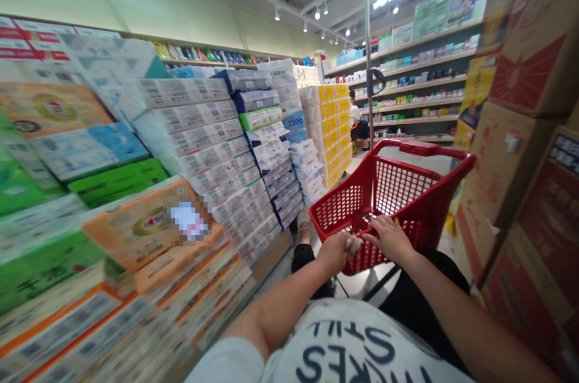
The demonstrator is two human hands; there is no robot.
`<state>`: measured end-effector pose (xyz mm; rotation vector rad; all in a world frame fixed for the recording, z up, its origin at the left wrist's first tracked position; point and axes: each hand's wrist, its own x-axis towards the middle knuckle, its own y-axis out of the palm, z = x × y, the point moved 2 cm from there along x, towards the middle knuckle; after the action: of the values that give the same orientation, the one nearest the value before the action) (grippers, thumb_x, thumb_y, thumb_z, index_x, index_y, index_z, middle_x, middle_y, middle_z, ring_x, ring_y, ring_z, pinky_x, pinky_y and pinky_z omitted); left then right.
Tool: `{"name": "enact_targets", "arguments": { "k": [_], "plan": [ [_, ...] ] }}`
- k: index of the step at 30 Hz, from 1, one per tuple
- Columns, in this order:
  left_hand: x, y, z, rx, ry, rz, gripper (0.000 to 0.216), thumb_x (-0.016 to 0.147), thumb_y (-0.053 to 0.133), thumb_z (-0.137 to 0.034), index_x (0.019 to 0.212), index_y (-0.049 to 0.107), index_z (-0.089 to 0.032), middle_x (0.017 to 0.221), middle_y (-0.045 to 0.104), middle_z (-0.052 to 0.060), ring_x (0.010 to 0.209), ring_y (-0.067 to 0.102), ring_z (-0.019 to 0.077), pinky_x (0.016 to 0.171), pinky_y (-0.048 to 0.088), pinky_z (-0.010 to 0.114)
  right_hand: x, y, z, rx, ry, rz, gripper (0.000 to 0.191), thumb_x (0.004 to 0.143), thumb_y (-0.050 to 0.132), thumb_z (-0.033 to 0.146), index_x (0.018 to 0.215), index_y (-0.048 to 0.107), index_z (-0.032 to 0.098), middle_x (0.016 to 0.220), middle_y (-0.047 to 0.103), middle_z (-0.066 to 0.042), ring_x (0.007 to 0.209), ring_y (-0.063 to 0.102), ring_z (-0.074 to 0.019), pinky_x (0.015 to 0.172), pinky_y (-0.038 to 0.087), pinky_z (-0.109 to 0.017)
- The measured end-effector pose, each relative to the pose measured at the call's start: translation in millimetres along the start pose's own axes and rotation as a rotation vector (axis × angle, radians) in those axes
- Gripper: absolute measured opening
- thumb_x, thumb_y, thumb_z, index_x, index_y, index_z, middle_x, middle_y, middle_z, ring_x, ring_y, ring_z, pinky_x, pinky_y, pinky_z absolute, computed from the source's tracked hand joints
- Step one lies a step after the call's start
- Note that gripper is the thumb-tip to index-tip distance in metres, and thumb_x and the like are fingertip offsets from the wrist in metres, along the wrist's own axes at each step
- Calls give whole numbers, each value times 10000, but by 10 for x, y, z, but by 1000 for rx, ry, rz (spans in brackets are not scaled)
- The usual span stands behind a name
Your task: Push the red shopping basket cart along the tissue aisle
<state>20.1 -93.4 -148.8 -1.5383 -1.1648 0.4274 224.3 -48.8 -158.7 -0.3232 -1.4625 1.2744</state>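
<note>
A red plastic shopping cart with a perforated basket stands right in front of me. My left hand is closed at its near rim, with a small crumpled pale wad, like tissue or cloth, showing at the fingers. Whether those fingers also grip the rim is hard to make out. My right hand lies over the near edge of the basket, its fingers bent onto the red rim. The cart's handle is on the far side.
Stacked tissue packs line the left, with orange packs closest. Yellow packs stand farther along. Cardboard boxes rise on the right. Beyond are a metal pole, stocked shelves and a seated person.
</note>
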Motion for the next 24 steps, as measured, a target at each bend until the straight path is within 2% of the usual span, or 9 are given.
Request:
{"name": "enact_targets", "arguments": {
  "k": [3,9,14,19,24],
  "plan": [
    [30,3,-4,9,-85,-3,223,872,444,-181,1091,486,-188,999,612,48,926,575,204,833,445,331,1,-10,8,-1,-5,5,320,906,409,515,921,561,234,1024,591,-70,1066,495,-258,976,321,-582],
    [-7,3,-24,64,-7,16,221,843,481,-181,1063,497,-188,1018,607,55,956,567,211,862,435,334,0,-25,21,0,-2,8,332,910,397,520,923,560,230,1027,588,-71,1065,492,-259,986,305,-594],
    [9,-15,-41,29,-100,6,214,851,455,-162,1061,480,-195,1008,617,42,953,581,200,846,439,313,-4,-5,5,-10,-8,-5,330,908,405,514,927,568,228,1016,588,-71,1064,492,-256,969,332,-570],
    [48,-55,-76,-31,-192,-55,207,938,367,-249,1119,458,-207,1016,629,40,942,601,198,823,447,311,-12,10,4,-14,-15,-20,326,907,410,505,941,572,223,1026,590,-78,1064,492,-257,970,327,-585],
    [1,-19,-59,22,-100,-16,203,859,457,-162,1055,496,-192,1022,621,47,975,577,201,864,435,322,-14,8,12,-6,-10,-15,311,904,420,504,937,565,231,1032,589,-72,1078,496,-262,976,319,-607]
  ]
}}
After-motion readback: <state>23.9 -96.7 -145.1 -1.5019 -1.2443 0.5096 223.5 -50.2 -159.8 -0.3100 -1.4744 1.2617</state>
